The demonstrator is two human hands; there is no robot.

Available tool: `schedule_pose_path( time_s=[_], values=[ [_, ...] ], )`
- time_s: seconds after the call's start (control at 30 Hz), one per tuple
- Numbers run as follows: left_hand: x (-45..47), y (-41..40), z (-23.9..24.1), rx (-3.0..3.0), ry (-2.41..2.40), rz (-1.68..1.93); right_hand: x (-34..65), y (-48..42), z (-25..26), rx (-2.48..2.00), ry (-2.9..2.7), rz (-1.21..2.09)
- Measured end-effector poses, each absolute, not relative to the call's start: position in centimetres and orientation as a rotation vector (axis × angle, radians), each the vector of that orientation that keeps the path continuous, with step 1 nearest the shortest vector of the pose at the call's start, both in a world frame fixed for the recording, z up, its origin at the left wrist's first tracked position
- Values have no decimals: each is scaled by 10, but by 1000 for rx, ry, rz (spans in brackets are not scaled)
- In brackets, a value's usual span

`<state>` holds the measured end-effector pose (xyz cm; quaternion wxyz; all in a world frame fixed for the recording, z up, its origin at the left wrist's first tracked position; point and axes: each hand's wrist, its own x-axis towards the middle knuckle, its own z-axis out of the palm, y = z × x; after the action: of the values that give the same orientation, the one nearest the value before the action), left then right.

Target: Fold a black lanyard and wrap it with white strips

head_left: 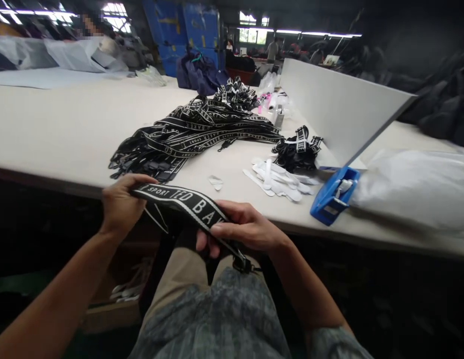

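Below the worktop (67,129) edge, over the person's lap, head view: left hand (121,202) and right hand (241,229) hold one black woven strap (187,202) stretched between them. Left grip closed on the strap's upper end, thumb on top; right grip closed on its lower part, fingers wrapped around it. White lettering on the strap reads "SPORT", then "TED BAK", the rest hidden under the right fingers. A dark metal clip (241,264) hangs at the strap's lower end, just below the right hand.

On the worktop, beyond the hands, a big pile of straps (194,132), same black with white print; "SPORT" and "BAKER" legible on several. A smaller strap bundle (299,147) lies to the right of it, with white plastic strips (276,179) scattered just in front. Blue tape dispenser (334,194) sits near the worktop edge, right of the strips. White board (336,104) stands tilted behind it. Clear plastic bag (414,187) far right. Navy garment (198,72) at the far side. Other people in the background, too blurred to describe.
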<state>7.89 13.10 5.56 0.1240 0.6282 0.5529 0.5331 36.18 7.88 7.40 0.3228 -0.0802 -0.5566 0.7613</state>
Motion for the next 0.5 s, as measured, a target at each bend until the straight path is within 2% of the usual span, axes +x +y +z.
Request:
schedule_pose_path(
  time_s=[0.1, 0.2, 0.37, 0.5],
  values=[
    [103, 124, 48, 1821, 1437, 1239, 354, 88, 102, -252, -1639, 1827],
    [130, 115, 57, 1740, 1174, 1006, 339, 100, 100, -317, -1684, 1700],
    [152, 114, 99, 1380, 957, 1358, 322, 115, 61, -459, -1515, 1761],
    [159, 118, 135, 1354, 791, 1584, 322, 125, 27, -570, -1505, 1714]
  ],
)
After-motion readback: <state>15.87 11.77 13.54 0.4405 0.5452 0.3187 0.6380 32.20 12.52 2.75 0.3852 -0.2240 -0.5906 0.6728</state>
